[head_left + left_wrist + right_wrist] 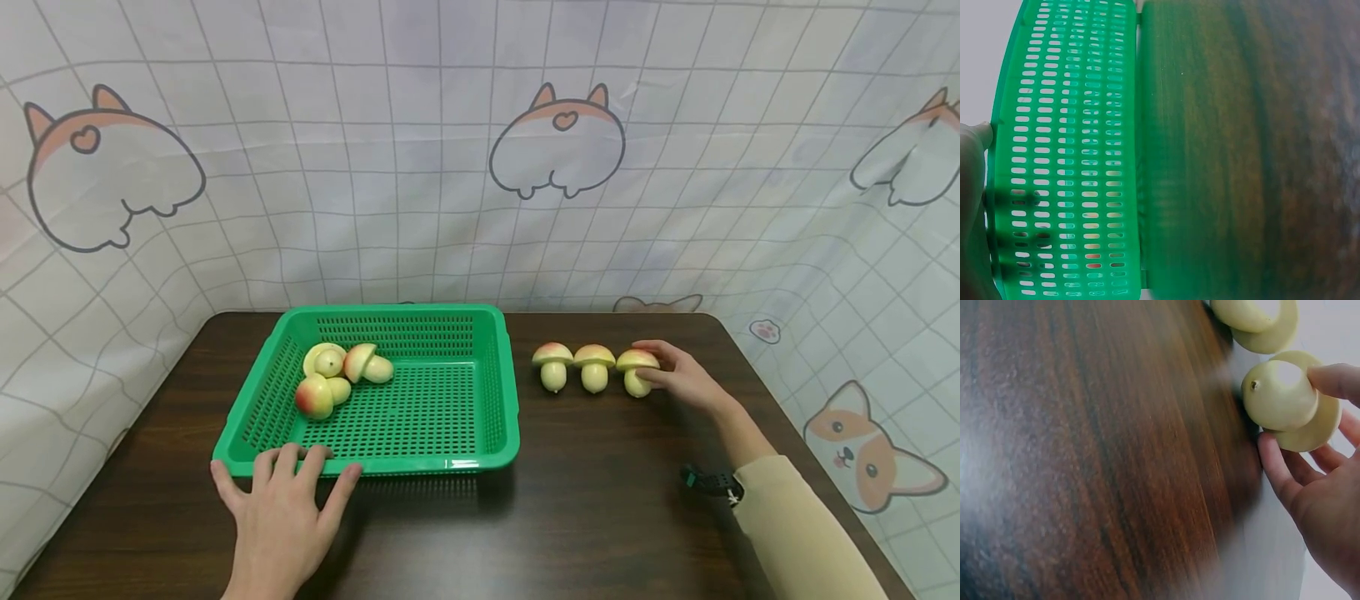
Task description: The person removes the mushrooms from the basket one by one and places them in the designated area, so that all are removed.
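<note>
My right hand (678,379) grips the rightmost toy mushroom (637,360), which has a red-yellow cap and a pale stem. In the right wrist view, the thumb (1335,381) touches one side of this mushroom (1279,394), and the fingers reach around its cap. Two similar mushrooms, a middle one (595,371) and a left one (553,367), stand in a row beside it. Spread over the near rim of a green plastic basket (495,392) is my left hand (281,517), its fingertips at the rim. The left wrist view shows the basket's slotted wall (1066,150).
Inside the basket, toward its left, lie three more toy mushrooms: one on its side (367,364), one red-yellow (318,396) and one pale (326,360). A dark wooden table (570,500) carries everything. Behind it hangs a white gridded cloth (442,208) with cartoon dogs.
</note>
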Action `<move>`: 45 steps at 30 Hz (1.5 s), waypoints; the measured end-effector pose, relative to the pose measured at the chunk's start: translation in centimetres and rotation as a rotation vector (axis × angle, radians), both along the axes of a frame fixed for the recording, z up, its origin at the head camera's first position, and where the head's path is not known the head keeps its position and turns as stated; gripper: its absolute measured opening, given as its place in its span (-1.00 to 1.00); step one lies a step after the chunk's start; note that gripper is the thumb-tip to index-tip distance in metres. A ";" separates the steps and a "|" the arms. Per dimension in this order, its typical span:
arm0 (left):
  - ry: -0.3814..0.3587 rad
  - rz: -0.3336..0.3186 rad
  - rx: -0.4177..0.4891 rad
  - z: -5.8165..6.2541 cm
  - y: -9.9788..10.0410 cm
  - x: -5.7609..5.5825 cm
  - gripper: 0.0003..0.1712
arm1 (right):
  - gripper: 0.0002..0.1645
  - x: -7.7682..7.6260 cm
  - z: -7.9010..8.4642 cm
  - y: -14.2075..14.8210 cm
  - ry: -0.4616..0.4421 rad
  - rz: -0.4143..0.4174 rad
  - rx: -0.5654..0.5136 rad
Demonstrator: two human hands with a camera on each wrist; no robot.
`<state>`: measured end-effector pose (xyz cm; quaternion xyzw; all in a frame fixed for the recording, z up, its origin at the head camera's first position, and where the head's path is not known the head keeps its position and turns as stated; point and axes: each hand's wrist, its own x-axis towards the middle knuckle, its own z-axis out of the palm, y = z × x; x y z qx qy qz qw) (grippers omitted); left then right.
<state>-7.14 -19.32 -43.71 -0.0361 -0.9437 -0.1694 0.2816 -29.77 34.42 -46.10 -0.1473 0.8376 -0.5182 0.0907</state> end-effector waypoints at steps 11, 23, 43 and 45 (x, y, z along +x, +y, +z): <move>-0.003 0.001 -0.003 0.0 0.0 0.0 -0.48 | -0.34 -0.2 -0.1 -0.2 -0.005 -0.003 0.015; 0.014 0.000 -0.003 -0.1 -0.1 -0.1 -0.48 | -0.31 -0.3 0.1 -0.2 -0.022 -0.005 0.018; 0.034 -0.010 0.003 -0.3 -0.1 -0.1 -0.50 | -0.29 0.1 1.5 0.2 0.016 0.015 0.099; 0.032 -0.010 0.003 -0.3 -0.1 -0.1 -0.50 | -0.28 0.2 1.9 0.2 0.014 0.007 0.103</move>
